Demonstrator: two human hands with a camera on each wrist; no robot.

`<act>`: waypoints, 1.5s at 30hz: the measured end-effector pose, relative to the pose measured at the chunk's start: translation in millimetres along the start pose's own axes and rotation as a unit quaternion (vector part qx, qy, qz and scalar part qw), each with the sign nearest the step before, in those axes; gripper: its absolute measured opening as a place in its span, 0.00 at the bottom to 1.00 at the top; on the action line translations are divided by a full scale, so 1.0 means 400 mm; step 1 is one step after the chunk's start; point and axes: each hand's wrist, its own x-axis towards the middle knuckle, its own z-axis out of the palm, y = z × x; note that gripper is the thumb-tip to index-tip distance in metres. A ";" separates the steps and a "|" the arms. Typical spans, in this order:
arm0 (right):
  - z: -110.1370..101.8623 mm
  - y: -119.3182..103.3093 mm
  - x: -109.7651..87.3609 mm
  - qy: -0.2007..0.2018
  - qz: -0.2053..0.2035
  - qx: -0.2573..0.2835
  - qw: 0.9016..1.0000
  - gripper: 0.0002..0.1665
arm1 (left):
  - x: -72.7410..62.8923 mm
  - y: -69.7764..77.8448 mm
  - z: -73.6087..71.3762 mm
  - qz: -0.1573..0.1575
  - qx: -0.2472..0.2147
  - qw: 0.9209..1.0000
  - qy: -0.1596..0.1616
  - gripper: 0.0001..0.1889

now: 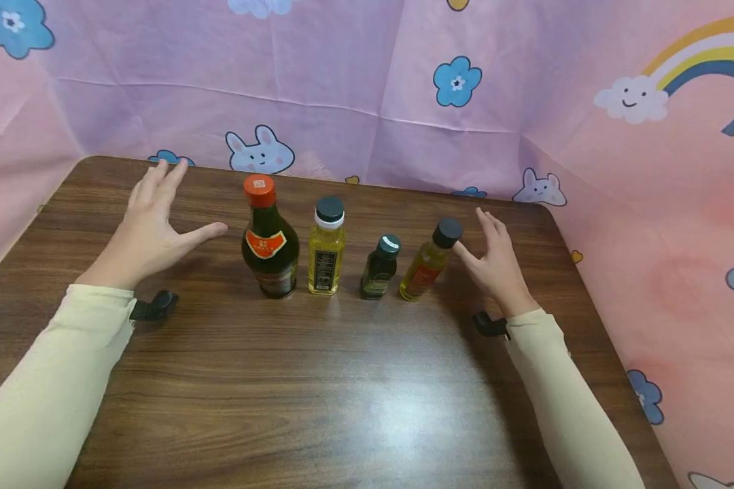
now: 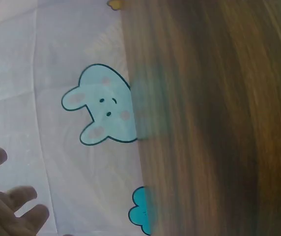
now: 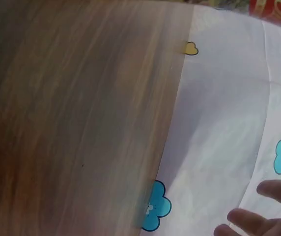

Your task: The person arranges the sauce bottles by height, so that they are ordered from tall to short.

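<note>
One bulbous, dark, glassy red-capped bottle [image 1: 270,244] heads your row; rightward of it stand a square clear bottle of yellow liquid [image 1: 326,255], a small dark green-capped bottle [image 1: 378,269] and a slender black-capped yellow bottle [image 1: 425,268], gaps perhaps easing separate grasps. Your left hand [image 1: 149,236], left of the red-capped bottle, and right hand [image 1: 495,265], far right, spread wide, empty.

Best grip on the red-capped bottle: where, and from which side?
I'd grip the red-capped bottle round its narrow neck, coming from the left with the left hand. The body flares below, which should help stop slipping; it stands upright, and the white-collared bottle sits close on the right, leaving the left side freer.
</note>
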 end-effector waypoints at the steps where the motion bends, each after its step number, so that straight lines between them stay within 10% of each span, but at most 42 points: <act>1: 0.000 0.001 -0.002 -0.002 -0.006 0.008 1.000 0.52 | -0.002 0.002 -0.001 0.002 -0.007 1.000 0.000 0.57; 10: -0.005 0.003 -0.029 0.001 -0.099 0.075 0.992 0.44 | -0.024 0.014 0.008 0.032 -0.100 0.994 0.005 0.58; 27: 0.012 -0.047 -0.059 -0.042 -0.157 0.212 0.964 0.45 | -0.032 0.106 0.065 0.108 -0.208 0.968 -0.090 0.61; 45: 0.041 -0.105 -0.059 0.013 -0.159 0.264 0.951 0.23 | -0.049 0.149 0.107 0.090 -0.163 0.975 -0.117 0.45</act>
